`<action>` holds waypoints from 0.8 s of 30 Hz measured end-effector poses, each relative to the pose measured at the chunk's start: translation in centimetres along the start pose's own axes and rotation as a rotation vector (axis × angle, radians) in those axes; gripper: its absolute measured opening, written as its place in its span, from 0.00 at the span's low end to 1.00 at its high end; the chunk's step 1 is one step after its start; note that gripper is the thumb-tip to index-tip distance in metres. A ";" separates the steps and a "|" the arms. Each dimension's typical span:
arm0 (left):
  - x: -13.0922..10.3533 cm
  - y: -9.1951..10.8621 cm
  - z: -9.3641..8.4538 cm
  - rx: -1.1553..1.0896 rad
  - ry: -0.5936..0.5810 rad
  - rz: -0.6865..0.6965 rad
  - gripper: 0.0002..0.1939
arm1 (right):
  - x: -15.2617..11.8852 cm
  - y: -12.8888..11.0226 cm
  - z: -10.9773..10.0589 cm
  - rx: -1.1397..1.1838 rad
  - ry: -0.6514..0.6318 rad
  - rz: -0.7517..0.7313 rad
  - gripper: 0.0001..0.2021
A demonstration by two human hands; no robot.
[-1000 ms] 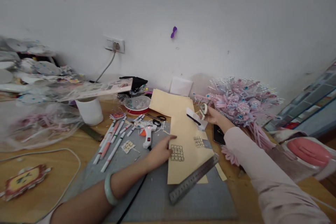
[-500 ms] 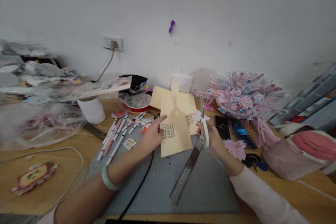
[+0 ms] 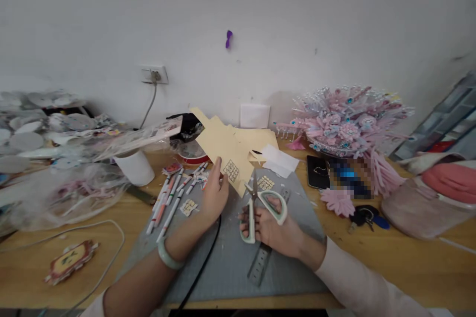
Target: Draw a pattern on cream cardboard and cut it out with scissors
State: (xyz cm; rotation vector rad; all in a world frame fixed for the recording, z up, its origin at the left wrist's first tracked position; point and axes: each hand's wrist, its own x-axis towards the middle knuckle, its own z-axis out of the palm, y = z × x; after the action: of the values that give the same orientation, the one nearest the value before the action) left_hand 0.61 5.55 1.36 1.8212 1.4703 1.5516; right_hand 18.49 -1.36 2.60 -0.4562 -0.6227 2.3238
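My left hand grips the lower left edge of a pale yellow card sheet, fingers together. A dark drawn grid shows near the sheet's lower end. My right hand has its thumb and fingers through the handles of white and green scissors. The blades are spread and point away from me, close to the sheet's lower corner. Just right of the blades, a small grid-marked card piece lies on the grey cutting mat. Another small piece lies left of my left hand.
A ruler lies partly under my right hand. Several markers are at left, near a white cup. A pink beaded headdress stands back right, with keys in front. A black cable crosses the mat.
The sheet has turned, its lower end swinging right. The small grid piece near my right hand now lies on the mat. My right hand has come left and nearer, and the scissors have spread.
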 end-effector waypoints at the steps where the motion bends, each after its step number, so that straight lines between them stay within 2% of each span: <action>1: 0.1 -0.2 0.0 -0.004 -0.002 -0.007 0.26 | -0.1 0.1 -0.1 0.017 -0.030 0.016 0.25; 9: 0.2 -0.1 0.1 -0.055 -0.024 -0.053 0.32 | -1.0 1.2 0.7 0.002 -0.186 0.101 0.29; 12: -0.3 0.3 0.4 -0.073 -0.068 -0.082 0.33 | -1.0 1.7 0.5 0.019 -0.160 0.111 0.28; 16: -1.5 1.0 1.1 -0.094 -0.132 -0.113 0.33 | -0.5 1.3 0.1 0.061 -0.126 0.048 0.25; 18: -2.2 1.3 1.4 -0.143 -0.193 -0.174 0.34 | -0.3 0.9 0.1 0.075 -0.107 0.014 0.23; 21: -2.7 1.5 1.8 -0.200 -0.171 -0.256 0.32 | 0.0 0.5 0.0 0.075 -0.042 -0.042 0.22; 24: -2.2 1.1 2.1 -0.213 -0.129 -0.280 0.25 | 0.2 0.2 -0.5 0.071 0.007 -0.053 0.22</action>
State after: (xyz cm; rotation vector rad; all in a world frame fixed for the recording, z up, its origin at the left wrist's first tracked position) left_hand 3.20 3.98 0.31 1.4936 1.3746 1.3685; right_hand 18.44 -1.21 2.07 -0.4101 -0.5408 2.2853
